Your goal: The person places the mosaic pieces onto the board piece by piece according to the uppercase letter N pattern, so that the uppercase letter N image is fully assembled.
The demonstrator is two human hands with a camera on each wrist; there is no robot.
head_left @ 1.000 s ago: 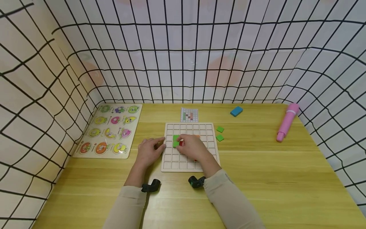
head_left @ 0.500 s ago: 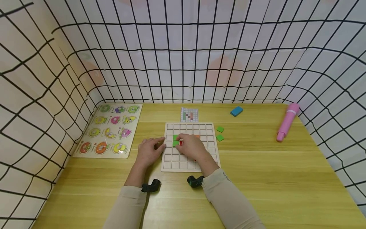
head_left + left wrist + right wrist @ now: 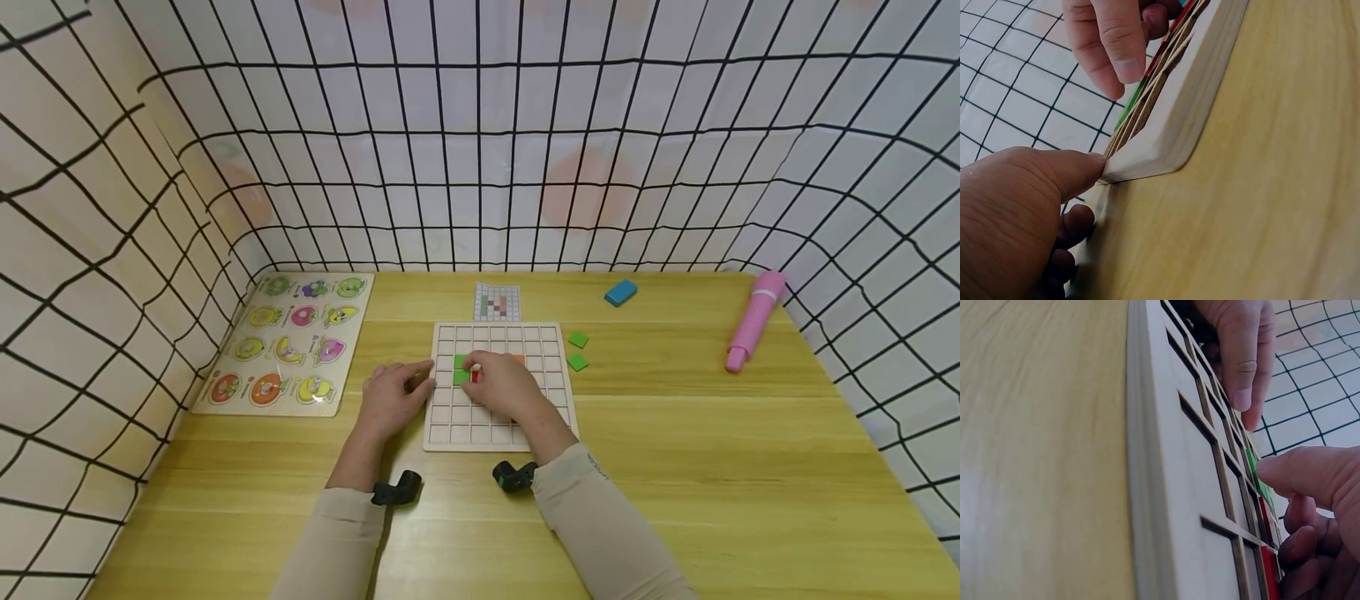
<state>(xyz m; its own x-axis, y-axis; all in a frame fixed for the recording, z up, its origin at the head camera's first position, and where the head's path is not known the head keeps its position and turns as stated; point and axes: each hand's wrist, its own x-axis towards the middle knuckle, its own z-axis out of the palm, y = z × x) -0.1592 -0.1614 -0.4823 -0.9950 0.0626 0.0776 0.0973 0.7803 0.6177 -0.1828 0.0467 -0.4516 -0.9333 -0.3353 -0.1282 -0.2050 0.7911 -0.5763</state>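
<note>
A pale wooden grid board (image 3: 450, 433) lies flat on the table. Along its left edge, my left hand (image 3: 392, 398) touches the rim with the thumb and forefinger; the left wrist view shows that thumb (image 3: 1079, 172) extended against the board's side. My right hand (image 3: 508, 385) reaches over the board, its thumb and forefinger pinching at a green tile (image 3: 460, 377) set in the grid. Another green tile (image 3: 459, 362) sits just behind it. From the right wrist, the thumb (image 3: 1279, 472) meets the green tile. A red tile (image 3: 476, 377) shows under the hand, which hides other tiles.
Two loose green tiles (image 3: 577, 339) lie right of the board. A small printed pattern card (image 3: 487, 292) is behind it. Farther off are a blue block (image 3: 621, 292), a pink microphone-shaped stick (image 3: 750, 325) and a fruit picture board (image 3: 247, 402). Black wire mesh (image 3: 480, 179) surrounds the table.
The right hand stays at the green tiles with only slight shifts of wrist and fingers. The nearer green tile sits a touch closer to the one behind. The left hand has not moved.
</note>
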